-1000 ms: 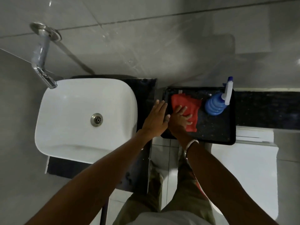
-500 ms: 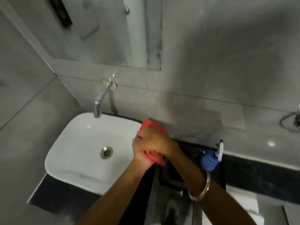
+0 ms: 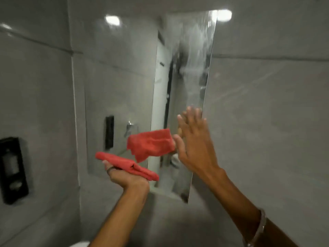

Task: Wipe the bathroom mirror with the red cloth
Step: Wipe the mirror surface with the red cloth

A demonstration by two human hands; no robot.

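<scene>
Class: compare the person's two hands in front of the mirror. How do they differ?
The left hand is palm up, lower, holding the red cloth; the right hand is raised higher, fingers spread, holding nothing. Only the right arm wears a bracelet. Both are raised before the mirror.

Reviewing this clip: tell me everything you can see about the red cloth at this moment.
The red cloth looks like soft, napped fabric, folded into a flat, elongated pad with layered edges showing at its right end. It lies tilted on the upturned left hand, whose fingers curl under it, raised in front of the lower part of the mirror. Its reflection shows in the glass above it. The open right hand is apart from it. Whether it touches the mirror is unclear.
</scene>
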